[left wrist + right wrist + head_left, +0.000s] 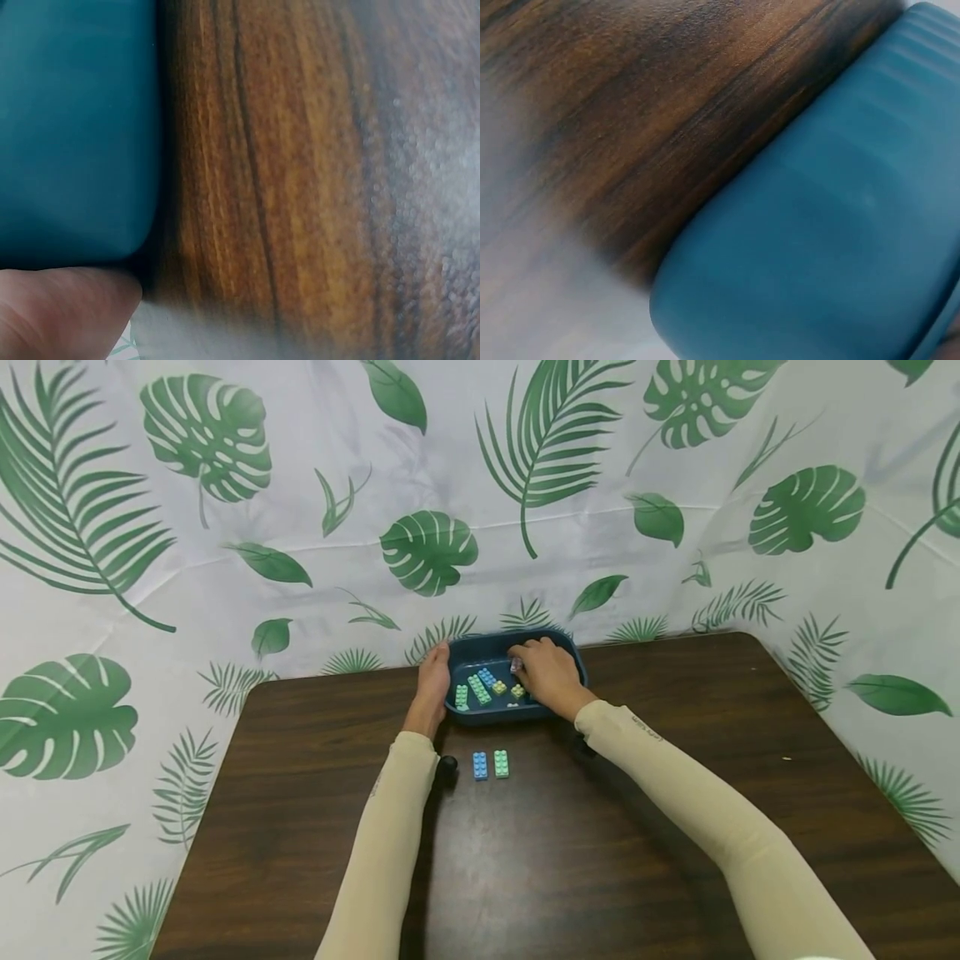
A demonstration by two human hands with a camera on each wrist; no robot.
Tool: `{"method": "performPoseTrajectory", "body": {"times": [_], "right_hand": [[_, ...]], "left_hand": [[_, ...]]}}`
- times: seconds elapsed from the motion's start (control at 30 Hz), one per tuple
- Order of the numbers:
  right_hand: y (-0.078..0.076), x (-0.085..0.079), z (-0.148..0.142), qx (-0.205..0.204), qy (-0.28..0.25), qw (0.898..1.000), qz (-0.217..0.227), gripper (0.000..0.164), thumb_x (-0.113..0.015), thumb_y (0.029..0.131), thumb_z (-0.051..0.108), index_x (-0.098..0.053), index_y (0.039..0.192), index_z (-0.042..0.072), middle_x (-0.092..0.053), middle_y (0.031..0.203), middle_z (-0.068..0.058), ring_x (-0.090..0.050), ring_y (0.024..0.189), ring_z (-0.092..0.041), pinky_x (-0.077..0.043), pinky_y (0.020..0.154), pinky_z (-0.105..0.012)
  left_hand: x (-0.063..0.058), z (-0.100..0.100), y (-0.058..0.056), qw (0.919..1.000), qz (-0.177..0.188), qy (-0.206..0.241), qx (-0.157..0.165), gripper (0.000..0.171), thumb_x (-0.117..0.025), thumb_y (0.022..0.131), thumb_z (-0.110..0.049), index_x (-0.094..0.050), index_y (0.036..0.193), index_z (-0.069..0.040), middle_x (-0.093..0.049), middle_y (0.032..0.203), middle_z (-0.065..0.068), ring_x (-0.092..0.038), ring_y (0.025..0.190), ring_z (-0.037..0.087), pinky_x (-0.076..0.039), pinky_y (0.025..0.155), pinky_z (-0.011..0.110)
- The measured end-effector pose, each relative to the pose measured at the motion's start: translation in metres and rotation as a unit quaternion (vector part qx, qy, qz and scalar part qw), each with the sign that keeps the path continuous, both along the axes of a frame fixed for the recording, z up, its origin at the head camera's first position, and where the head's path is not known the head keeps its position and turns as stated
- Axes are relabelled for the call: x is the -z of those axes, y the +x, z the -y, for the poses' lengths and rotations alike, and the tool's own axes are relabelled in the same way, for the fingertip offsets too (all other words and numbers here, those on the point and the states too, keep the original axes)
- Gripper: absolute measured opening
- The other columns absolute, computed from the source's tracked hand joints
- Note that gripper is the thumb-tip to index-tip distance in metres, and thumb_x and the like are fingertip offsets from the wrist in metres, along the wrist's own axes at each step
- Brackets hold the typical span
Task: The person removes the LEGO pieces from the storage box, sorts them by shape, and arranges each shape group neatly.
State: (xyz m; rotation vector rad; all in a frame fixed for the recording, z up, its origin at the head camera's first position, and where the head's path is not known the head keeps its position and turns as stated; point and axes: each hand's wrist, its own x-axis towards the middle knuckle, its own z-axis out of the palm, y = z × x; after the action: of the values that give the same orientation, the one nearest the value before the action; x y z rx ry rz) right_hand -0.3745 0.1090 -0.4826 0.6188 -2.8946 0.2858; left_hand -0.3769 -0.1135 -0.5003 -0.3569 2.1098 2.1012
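A dark blue tray [495, 718] stands at the back of the table in the head view. My left hand [431, 685] rests against its left outer wall; in the left wrist view, a finger [64, 307] touches the blue wall. My right hand [551, 672] reaches over the tray's right side and pinches a small purplish toy brick [516, 666] between its fingertips. Inside lie green bricks [478, 688], a blue brick [487, 677] and small yellow bricks [517, 692]. The right wrist view shows mostly the tray's outer wall [810, 225].
On the brown table [585, 860], a blue brick [480, 766] and a green brick [501, 764] lie side by side in front of the tray. A leaf-patterned cloth [322, 602] hangs right behind the tray and along the table's sides.
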Motion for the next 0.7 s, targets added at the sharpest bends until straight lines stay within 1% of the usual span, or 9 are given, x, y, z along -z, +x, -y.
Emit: {"method": "performPoseTrajectory", "body": {"times": [0.13, 0.3, 0.37, 0.5, 0.6, 0.7], "right_hand": [[0.003, -0.004, 0.001, -0.010, -0.007, 1.000, -0.015, 0.037, -0.072, 0.103, 0.028, -0.069, 0.138, 0.015, -0.073, 0.123, -0.011, -0.066, 0.107, -0.032, -0.061, 0.078, -0.044], [0.015, -0.019, 0.007, -0.041, -0.021, 0.998, -0.047, 0.036, -0.073, 0.101, 0.027, -0.069, 0.135, 0.015, -0.071, 0.118, -0.010, -0.065, 0.103, -0.029, -0.059, 0.072, -0.041], [0.024, -0.024, 0.010, -0.062, -0.029, 0.996, -0.056, 0.036, -0.075, 0.101, 0.026, -0.068, 0.134, 0.015, -0.069, 0.117, -0.009, -0.064, 0.100, -0.027, -0.058, 0.070, -0.039], [0.044, -0.028, 0.017, -0.114, -0.051, 0.990, -0.068, 0.037, -0.076, 0.100, 0.024, -0.068, 0.134, 0.013, -0.067, 0.119, -0.010, -0.064, 0.097, -0.024, -0.058, 0.069, -0.036], [0.060, -0.029, 0.017, -0.142, -0.052, 0.985, -0.079, 0.038, -0.077, 0.098, 0.022, -0.068, 0.134, 0.014, -0.067, 0.120, -0.009, -0.064, 0.098, -0.023, -0.059, 0.070, -0.035], [0.076, -0.031, 0.014, -0.169, -0.039, 0.981, -0.086, 0.038, -0.079, 0.097, 0.021, -0.069, 0.133, 0.016, -0.066, 0.119, -0.007, -0.065, 0.099, -0.021, -0.058, 0.073, -0.034]], "left_hand": [[0.000, 0.000, 0.001, 1.0000, 0.004, -0.007, 0.001, 0.055, -0.033, 0.115, -0.051, -0.038, 0.165, -0.029, -0.023, 0.178, -0.002, -0.015, 0.167, 0.025, -0.014, 0.137, 0.050], [-0.002, -0.001, -0.001, 1.0000, -0.002, -0.005, 0.004, 0.056, -0.034, 0.115, -0.051, -0.038, 0.165, -0.028, -0.023, 0.178, -0.001, -0.016, 0.167, 0.026, -0.015, 0.137, 0.050], [-0.002, 0.000, -0.002, 1.0000, -0.001, -0.005, 0.004, 0.057, -0.035, 0.115, -0.051, -0.037, 0.166, -0.027, -0.023, 0.178, 0.000, -0.016, 0.167, 0.025, -0.016, 0.137, 0.049], [-0.001, 0.004, -0.001, 0.9999, 0.005, -0.014, -0.004, 0.056, -0.034, 0.115, -0.051, -0.037, 0.166, -0.027, -0.025, 0.177, 0.000, -0.018, 0.166, 0.025, -0.017, 0.137, 0.048], [0.000, 0.004, -0.001, 0.9998, 0.009, -0.017, -0.003, 0.056, -0.035, 0.115, -0.051, -0.037, 0.166, -0.028, -0.026, 0.177, 0.000, -0.018, 0.166, 0.025, -0.018, 0.137, 0.048], [0.000, 0.002, -0.001, 0.9999, 0.006, -0.015, 0.003, 0.057, -0.035, 0.115, -0.051, -0.037, 0.166, -0.027, -0.025, 0.177, 0.000, -0.018, 0.166, 0.024, -0.017, 0.137, 0.047]]}}
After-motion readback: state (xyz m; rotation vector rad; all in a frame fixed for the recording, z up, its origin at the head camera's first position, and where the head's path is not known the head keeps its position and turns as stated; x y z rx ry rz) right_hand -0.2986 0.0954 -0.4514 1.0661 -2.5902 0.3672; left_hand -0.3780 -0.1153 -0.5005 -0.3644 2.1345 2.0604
